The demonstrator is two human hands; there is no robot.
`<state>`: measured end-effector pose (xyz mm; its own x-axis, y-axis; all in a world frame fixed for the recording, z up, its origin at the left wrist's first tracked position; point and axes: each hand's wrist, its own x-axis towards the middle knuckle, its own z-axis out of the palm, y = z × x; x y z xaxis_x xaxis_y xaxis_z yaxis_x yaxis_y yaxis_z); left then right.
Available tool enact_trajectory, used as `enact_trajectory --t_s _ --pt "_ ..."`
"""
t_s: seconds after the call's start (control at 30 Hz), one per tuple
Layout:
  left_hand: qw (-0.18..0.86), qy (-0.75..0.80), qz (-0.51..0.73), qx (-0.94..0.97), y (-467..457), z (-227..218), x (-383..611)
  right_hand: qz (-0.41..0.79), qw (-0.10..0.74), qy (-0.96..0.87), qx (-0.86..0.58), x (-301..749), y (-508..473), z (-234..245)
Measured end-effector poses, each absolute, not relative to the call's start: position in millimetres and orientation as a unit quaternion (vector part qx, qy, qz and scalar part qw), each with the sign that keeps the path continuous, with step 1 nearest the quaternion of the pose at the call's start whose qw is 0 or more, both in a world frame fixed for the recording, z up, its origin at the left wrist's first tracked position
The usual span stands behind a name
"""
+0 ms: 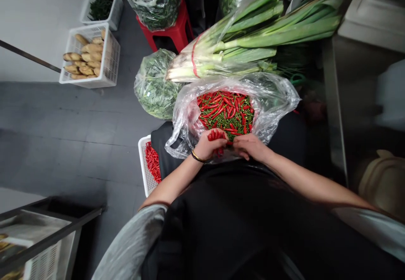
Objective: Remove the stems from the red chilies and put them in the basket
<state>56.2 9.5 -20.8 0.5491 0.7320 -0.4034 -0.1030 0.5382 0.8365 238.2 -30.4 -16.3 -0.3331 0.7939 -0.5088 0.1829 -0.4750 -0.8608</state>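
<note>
Well, the left hand (209, 145) had its fingers (220, 140) closed around a small bunch of red chilies (215, 135), with a gold bangle (198, 157) at the wrist. The right hand (249, 147) lay just beside it, its fingers curled down at the edge of a heap of red and green chilies (226, 111); whether they gripped anything could not be made out. That heap sat directly ahead of the fingers, inside a clear plastic bag (272, 98). To the left, one white plastic crate (146, 170), partly hidden by the person's black apron (221, 216), held more red chilies (152, 162). Beyond the bag lay one bundle of leeks (253, 31), its tops cut off by the frame, bound with a red band (193, 56). Three more plastic bags of leafy greens (155, 84) stood around it, one on a red plastic stool (175, 31), and another was cut off at the top edge. Two white crates stood on the grey tile floor (79, 115), one holding tan roots (84, 56) and the other dark leaves (101, 6). A fourth crate (44, 261) sat cut off at lower left, its contents hard to make out.
</note>
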Motion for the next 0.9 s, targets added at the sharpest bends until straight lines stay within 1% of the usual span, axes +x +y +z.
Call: enact_trajectory --t_s 0.03,0.1,0.17,0.2,0.27,0.33,0.4,0.47,0.57,0.63,0.67,0.7,0.73,0.77,0.8,0.87,0.9 --pt "0.752 0.401 0.281 0.441 9.4 -16.6 57.6 0.654 0.238 -0.453 -0.557 241.3 -25.8 -13.1" --pt "0.701 0.422 0.318 0.479 11.3 -12.1 60.6 0.570 0.249 -0.506 -0.597 249.4 -14.0 -4.7" --pt "0.686 0.446 0.362 0.446 15.8 -12.8 62.3 0.487 0.237 -0.587 -0.601 257.3 -2.5 3.9" --pt "0.688 0.456 0.379 0.419 18.4 -14.4 62.2 0.480 0.227 -0.610 -0.588 260.2 1.7 7.0" --pt "0.703 0.455 0.379 0.393 22.7 -17.6 60.4 0.541 0.201 -0.609 -0.545 262.8 5.6 8.6" --pt "0.716 0.438 0.347 0.419 24.4 -18.5 57.8 0.614 0.179 -0.579 -0.507 260.4 3.2 4.5" --pt "0.718 0.419 0.321 0.453 23.1 -16.8 57.1 0.644 0.185 -0.558 -0.490 253.8 -4.2 -1.1" --pt "0.721 0.407 0.330 0.454 20.2 -13.9 59.5 0.662 0.233 -0.531 -0.474 245.1 -13.9 -2.1" --pt "0.751 0.380 0.372 0.392 17.1 -10.5 65.4 0.670 0.369 -0.464 -0.447 238.5 -23.1 10.0" --pt "0.773 0.361 0.399 0.336 18.4 -9.9 66.3 0.610 0.443 -0.461 -0.468 244.9 -19.5 21.4" --pt "0.780 0.357 0.413 0.307 20.3 -10.0 65.1 0.565 0.447 -0.491 -0.490 251.5 -14.4 25.1" --pt "0.783 0.354 0.427 0.280 22.5 -10.3 62.9 0.513 0.422 -0.539 -0.517 259.3 -7.7 26.2" --pt "0.786 0.351 0.440 0.256 25.0 -10.8 60.0 0.463 0.359 -0.604 -0.540 267.2 -0.1 24.1" --pt "0.790 0.347 0.447 0.237 27.3 -11.5 56.8 0.407 0.273 -0.672 -0.555 274.2 7.5 18.6" --pt "0.795 0.341 0.449 0.222 29.1 -12.4 53.7 0.345 0.169 -0.728 -0.568 279.4 14.2 10.3" --pt "0.812 0.335 0.433 0.202 31.1 -14.8 49.3 0.249 -0.028 -0.773 -0.583 282.8 23.6 -11.7" --pt "0.822 0.342 0.411 0.195 31.4 -16.4 48.3 0.219 -0.100 -0.779 -0.579 281.5 26.1 -22.9"
